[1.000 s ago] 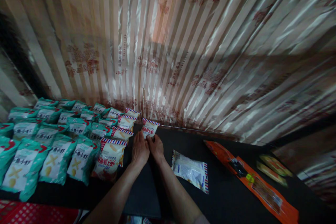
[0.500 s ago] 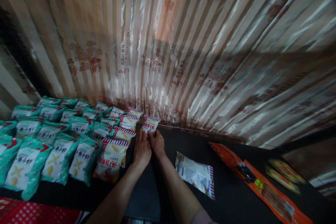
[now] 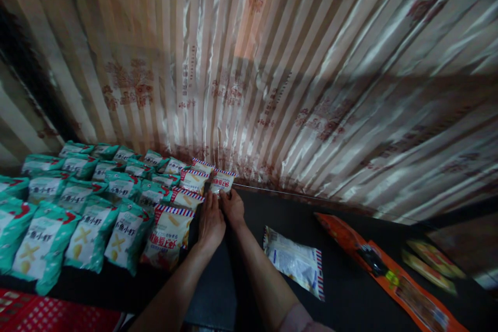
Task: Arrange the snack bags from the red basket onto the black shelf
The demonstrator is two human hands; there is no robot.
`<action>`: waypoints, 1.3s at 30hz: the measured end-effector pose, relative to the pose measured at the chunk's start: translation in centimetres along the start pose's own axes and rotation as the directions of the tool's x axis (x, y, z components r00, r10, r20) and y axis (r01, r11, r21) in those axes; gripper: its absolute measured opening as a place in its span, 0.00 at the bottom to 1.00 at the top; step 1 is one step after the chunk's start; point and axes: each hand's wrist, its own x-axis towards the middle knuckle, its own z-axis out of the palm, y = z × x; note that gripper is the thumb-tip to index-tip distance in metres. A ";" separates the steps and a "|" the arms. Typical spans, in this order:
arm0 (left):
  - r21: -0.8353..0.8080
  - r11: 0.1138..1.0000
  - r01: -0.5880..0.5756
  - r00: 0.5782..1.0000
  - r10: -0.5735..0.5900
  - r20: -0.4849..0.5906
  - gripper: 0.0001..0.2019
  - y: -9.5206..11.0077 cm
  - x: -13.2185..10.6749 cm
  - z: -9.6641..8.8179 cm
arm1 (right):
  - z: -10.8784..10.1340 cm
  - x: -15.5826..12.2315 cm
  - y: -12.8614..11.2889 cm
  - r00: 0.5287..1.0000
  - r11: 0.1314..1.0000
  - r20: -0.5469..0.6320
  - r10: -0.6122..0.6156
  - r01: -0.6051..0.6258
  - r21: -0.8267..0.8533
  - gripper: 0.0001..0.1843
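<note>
At the back of the black surface, a cream snack bag (image 3: 222, 181) with red lettering and a striped top edge leans upright, near the patterned sheeting. My left hand (image 3: 212, 220) grips its lower left, fingers pointing forward and pressed together. My right hand (image 3: 233, 209) has its fingers bent round the lower right of the same bag. Just left of it runs a row of like bags, the front one (image 3: 168, 236) the largest in view. Farther left stand rows of teal snack bags (image 3: 125, 233). The bottom of the held bag is hidden by my fingers.
Right of my arms, a white striped-edge bag (image 3: 293, 259) lies flat. An orange long packet (image 3: 389, 272) and some yellowish packets (image 3: 433, 264) lie farther right. A red perforated basket (image 3: 66, 314) is at the lower left. Patterned sheeting (image 3: 249, 78) hangs behind.
The held bag has shifted slightly left and leans closer to the row beside it. Both hands stay on it. The whole view has moved slightly.
</note>
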 end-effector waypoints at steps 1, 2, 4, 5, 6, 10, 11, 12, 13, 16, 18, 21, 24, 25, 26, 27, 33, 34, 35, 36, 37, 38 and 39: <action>-0.002 1.000 -0.001 1.000 0.001 -0.002 0.25 0.0 0.0 0.0 | 0.0 0.0 -0.1 1.000 1.000 -0.001 0.003 -0.003 -0.013 0.17; -0.003 1.000 -0.005 1.000 0.005 -0.002 0.25 0.0 0.0 0.1 | 0.0 -0.1 -0.1 1.000 1.000 -0.001 0.008 -0.008 -0.030 0.18; -0.008 1.000 -0.008 1.000 0.008 0.004 0.26 -0.1 0.0 0.1 | -0.1 -0.2 -0.2 1.000 0.998 -0.005 0.020 -0.021 -0.057 0.19; -0.012 1.000 -0.008 1.000 0.009 0.008 0.26 -0.1 0.0 0.1 | -0.2 -0.3 -0.2 1.000 0.998 -0.015 0.026 -0.027 -0.064 0.20; -0.015 1.000 -0.008 1.000 0.008 0.012 0.26 -0.1 0.0 0.0 | -0.3 -0.3 -0.2 0.999 0.997 -0.028 0.030 -0.032 -0.069 0.21; -0.019 1.000 -0.014 1.000 0.015 0.021 0.25 -0.1 0.0 0.0 | -0.4 -0.3 0.0 0.999 0.998 -0.047 0.011 -0.014 -0.059 0.22; -0.018 1.000 -0.016 1.000 0.016 0.019 0.25 -0.1 0.0 0.0 | -0.4 -0.3 0.1 0.999 0.999 -0.041 0.001 -0.003 -0.045 0.22; -0.016 1.000 -0.018 1.000 0.018 0.013 0.26 -0.1 0.0 0.0 | -0.3 -0.3 0.2 0.999 0.999 -0.039 -0.010 0.008 -0.032 0.22; -0.014 1.000 -0.020 1.000 0.020 0.006 0.26 -0.1 0.0 0.0 | -0.3 -0.2 0.2 0.999 1.000 -0.043 -0.016 0.015 -0.023 0.21; 0.001 1.000 -0.029 1.000 0.029 -0.007 0.26 -0.1 0.1 0.1 | -0.1 -0.1 0.2 0.998 1.000 -0.053 -0.023 0.022 -0.020 0.21; 0.014 1.000 -0.027 1.000 0.027 0.000 0.26 -0.1 0.1 0.0 | 0.0 -0.1 0.1 0.999 0.999 -0.044 -0.023 0.022 -0.028 0.20; 0.028 1.000 -0.013 1.000 0.012 0.022 0.26 0.0 0.2 -0.2 | 0.0 -0.4 0.0 0.999 0.999 -0.031 -0.025 0.024 -0.037 0.20; 0.025 1.000 -0.004 0.999 0.004 0.036 0.26 0.2 0.2 -0.5 | 0.0 -0.8 -0.1 0.997 0.998 -0.072 -0.031 0.027 -0.050 0.23; 0.020 1.000 -0.004 0.999 0.003 0.038 0.26 0.2 0.2 -0.5 | 0.0 -1.0 -0.1 0.995 0.998 -0.091 -0.037 0.032 -0.058 0.24; 0.015 1.000 -0.003 0.999 0.002 0.038 0.26 0.3 0.2 -0.6 | 0.0 -1.1 -0.1 0.993 0.997 -0.104 -0.046 0.039 -0.067 0.24; 0.011 1.000 -0.002 0.999 0.002 0.039 0.26 0.3 0.2 -0.6 | 0.0 -1.2 -0.1 0.993 0.996 -0.106 -0.057 0.049 -0.079 0.24; 0.014 1.000 0.005 0.998 -0.005 0.057 0.25 0.3 0.2 -0.8 | 0.1 -1.0 0.2 0.994 0.989 -0.041 -0.105 0.100 -0.111 0.20; 0.016 1.000 0.001 0.998 -0.002 0.058 0.25 0.3 0.2 -0.8 | 0.2 -1.0 0.3 0.993 0.989 -0.042 -0.107 0.102 -0.106 0.20; 0.019 1.000 -0.002 0.998 0.001 0.057 0.25 0.3 0.2 -0.8 | 0.2 -1.0 0.4 0.993 0.989 -0.046 -0.111 0.106 -0.103 0.20; 0.023 1.000 -0.002 0.999 0.001 0.054 0.25 0.3 0.2 -0.7 | 0.3 -1.0 0.5 0.992 0.989 -0.056 -0.115 0.109 -0.103 0.21; 0.028 1.000 -0.002 0.999 0.000 0.048 0.25 0.3 0.2 -0.7 | 0.4 -1.1 0.7 0.991 0.989 -0.071 -0.117 0.109 -0.105 0.22; 0.033 0.999 -0.005 0.999 0.004 0.037 0.25 0.3 0.2 -0.6 | 0.6 -1.2 0.8 0.989 0.988 -0.090 -0.119 0.109 -0.107 0.22; 0.037 0.999 -0.015 1.000 0.014 0.020 0.24 0.3 0.1 -0.5 | 0.7 -1.3 1.0 0.986 0.988 -0.114 -0.121 0.109 -0.109 0.23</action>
